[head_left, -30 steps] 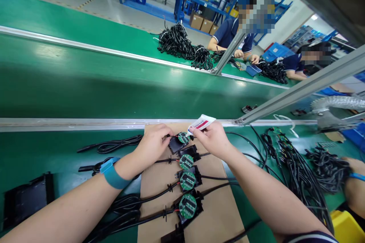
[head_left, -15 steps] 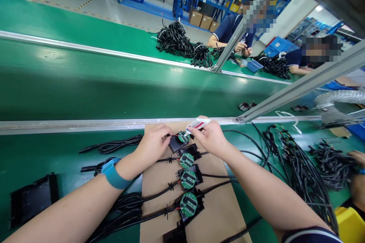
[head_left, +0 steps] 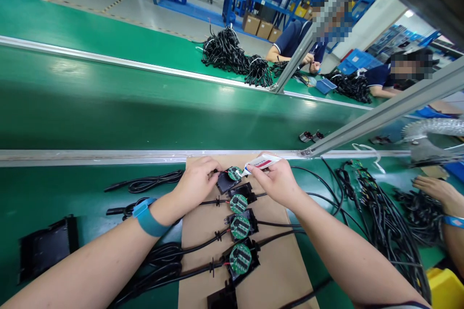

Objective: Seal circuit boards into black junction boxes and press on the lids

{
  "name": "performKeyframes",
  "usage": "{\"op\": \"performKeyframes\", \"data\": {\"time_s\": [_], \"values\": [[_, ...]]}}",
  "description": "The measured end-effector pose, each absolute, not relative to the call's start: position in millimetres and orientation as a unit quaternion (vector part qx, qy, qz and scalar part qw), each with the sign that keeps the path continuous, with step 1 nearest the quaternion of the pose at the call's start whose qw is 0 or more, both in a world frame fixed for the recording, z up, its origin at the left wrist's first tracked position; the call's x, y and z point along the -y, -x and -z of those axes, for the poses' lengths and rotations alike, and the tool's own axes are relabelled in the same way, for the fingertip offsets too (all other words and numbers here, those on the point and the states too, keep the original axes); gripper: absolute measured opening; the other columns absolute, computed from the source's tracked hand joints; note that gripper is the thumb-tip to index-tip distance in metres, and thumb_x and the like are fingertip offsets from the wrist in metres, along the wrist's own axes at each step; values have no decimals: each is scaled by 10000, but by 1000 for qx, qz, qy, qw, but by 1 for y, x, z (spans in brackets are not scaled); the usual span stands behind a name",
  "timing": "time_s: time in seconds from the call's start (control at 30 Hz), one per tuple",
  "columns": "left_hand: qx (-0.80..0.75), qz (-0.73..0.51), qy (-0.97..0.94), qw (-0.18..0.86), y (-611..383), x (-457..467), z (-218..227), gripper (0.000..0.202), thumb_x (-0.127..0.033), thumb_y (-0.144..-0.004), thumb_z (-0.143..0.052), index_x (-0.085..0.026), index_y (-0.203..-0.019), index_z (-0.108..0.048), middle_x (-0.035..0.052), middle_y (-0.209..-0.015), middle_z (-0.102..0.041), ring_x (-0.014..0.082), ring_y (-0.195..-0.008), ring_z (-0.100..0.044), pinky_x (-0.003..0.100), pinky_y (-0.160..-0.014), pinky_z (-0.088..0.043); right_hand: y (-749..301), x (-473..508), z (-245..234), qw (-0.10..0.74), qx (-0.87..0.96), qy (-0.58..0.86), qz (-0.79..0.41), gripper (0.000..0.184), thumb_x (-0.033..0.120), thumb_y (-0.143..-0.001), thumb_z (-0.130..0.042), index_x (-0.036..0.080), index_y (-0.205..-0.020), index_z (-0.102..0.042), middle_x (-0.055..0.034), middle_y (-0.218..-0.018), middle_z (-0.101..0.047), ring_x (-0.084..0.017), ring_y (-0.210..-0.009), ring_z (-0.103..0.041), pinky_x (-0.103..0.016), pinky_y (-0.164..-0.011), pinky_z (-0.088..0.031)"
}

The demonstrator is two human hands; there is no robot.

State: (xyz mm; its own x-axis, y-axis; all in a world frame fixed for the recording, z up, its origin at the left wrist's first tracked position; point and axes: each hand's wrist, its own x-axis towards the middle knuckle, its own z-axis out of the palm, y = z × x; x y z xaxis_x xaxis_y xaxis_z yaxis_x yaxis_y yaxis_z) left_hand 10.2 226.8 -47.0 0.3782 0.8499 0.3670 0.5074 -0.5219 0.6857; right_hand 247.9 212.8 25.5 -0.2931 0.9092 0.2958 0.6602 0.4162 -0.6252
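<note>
My right hand point(head_left: 278, 179) grips a white squeeze tube point(head_left: 266, 161) with a red stripe, its nozzle pointing left. The tip is close beside a round green circuit board point(head_left: 235, 173), which has a white blob on its surface. My left hand point(head_left: 197, 181) pinches the black cable, whose red wire runs to that board; the fingers partly hide it. Below the board is an open black plastic housing point(head_left: 224, 183). Nearer me, three more round boards lie in a column on black housings, one of them this lowest board point(head_left: 240, 259), each with cables.
Brown cardboard point(head_left: 275, 260) lies under the boards on the green bench. Coiled black cables point(head_left: 159, 260) are at left, beside a black tray point(head_left: 49, 251). A cable heap point(head_left: 384, 231) and a co-worker's hand point(head_left: 438, 190) are at right. A metal post point(head_left: 377, 111) slants across.
My right hand has drawn the tube slightly right, moving the nozzle off the board's middle and exposing the white blob. The co-worker's hand at right has come further into view.
</note>
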Motion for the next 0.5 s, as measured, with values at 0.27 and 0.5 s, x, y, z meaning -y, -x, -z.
{"op": "performKeyframes", "data": {"time_s": [0.27,0.5], "values": [[-433,-361,-789,243,-10,-227,48,167,-38,-853,-603,-194,-842,-664,18,-875,-689,184,-852,-634,321,-779,-481,-233,-225,-14,339,789,480,-180,269,285,-936,-628,196,-682,-607,-28,-747,-621,-163,-699,-602,-287,-650,-445],[-431,-356,-795,234,-10,-227,48,170,-32,-837,-625,-195,-841,-676,18,-870,-693,184,-844,-634,321,-778,-485,-232,-223,-15,310,810,470,-166,286,249,-937,-626,197,-661,-574,-20,-729,-614,-162,-695,-592,-290,-660,-433]]}}
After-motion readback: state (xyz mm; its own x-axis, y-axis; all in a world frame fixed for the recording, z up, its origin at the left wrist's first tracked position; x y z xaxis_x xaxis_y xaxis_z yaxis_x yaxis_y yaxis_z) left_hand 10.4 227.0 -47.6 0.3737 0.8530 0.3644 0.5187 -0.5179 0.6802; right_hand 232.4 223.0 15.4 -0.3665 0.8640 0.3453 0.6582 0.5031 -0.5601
